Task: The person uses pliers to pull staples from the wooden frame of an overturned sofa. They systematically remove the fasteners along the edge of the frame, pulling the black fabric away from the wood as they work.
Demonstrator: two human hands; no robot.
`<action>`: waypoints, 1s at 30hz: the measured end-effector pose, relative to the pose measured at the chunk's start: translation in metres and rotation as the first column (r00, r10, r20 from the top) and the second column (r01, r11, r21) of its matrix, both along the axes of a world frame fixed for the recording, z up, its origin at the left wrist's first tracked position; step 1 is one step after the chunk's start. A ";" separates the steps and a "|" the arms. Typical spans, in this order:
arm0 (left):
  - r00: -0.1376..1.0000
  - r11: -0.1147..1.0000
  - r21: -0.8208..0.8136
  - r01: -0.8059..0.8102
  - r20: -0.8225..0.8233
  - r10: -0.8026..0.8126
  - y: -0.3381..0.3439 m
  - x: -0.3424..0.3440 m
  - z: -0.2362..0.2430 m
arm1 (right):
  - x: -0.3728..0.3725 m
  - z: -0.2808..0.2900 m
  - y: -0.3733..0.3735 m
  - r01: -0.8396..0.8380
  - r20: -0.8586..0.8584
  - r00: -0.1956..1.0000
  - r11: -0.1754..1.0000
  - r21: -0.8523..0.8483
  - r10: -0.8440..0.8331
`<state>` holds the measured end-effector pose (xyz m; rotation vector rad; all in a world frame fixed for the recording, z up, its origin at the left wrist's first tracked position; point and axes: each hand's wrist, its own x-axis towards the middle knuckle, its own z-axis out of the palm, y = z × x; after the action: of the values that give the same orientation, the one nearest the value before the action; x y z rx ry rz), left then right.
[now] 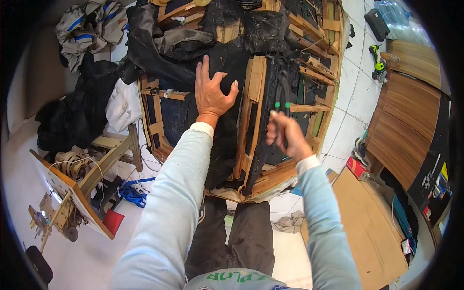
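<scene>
Over upturned wooden sofa frame (256, 87): L hand (212, 92) lies flat, fingers spread, pressing black fabric (227, 58). R hand (286, 135) is clenched round green-tipped pliers (282, 107), held just above frame's right-centre slats, w/ black straps nearby.

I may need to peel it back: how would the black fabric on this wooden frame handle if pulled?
The black fabric looks floppy: it wrinkles under the left hand. Probably light. It may snag or tear on the wooden frame, since its edges look ragged.
</scene>
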<state>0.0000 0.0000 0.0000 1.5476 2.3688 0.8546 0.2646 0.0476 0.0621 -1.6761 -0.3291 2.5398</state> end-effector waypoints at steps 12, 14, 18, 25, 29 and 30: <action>0.999 0.999 -0.029 -0.032 -0.023 0.032 0.001 0.010 0.003 | 0.112 0.032 -0.102 -0.205 0.459 0.888 0.908 0.366 0.015; 0.973 0.995 -0.058 -0.077 -0.223 0.062 0.002 0.022 0.009 | 0.136 0.043 -0.101 -0.185 0.426 0.905 0.888 0.420 -0.013; 0.986 1.000 -0.002 -0.025 -0.167 0.024 0.066 0.078 0.042 | 0.184 0.042 -0.122 -0.119 0.462 0.885 0.935 0.335 -0.053; 0.986 0.957 -0.241 -0.164 -0.078 0.149 0.129 0.111 0.030 | 0.225 0.032 -0.176 -0.003 0.453 0.889 0.988 0.156 -0.069; 0.992 0.984 -0.129 -0.122 -0.045 0.117 0.125 0.114 0.023 | 0.247 0.028 -0.194 -0.067 0.473 0.881 0.986 0.152 -0.014; 0.995 0.992 -0.079 -0.097 -0.037 0.094 0.123 0.114 0.021 | 0.251 0.029 -0.194 -0.079 0.474 0.880 0.986 0.150 -0.001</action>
<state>0.1143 0.1228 0.0211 1.4399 2.4860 0.7469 0.5153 -0.1468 0.0908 -2.2200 -0.5914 2.0193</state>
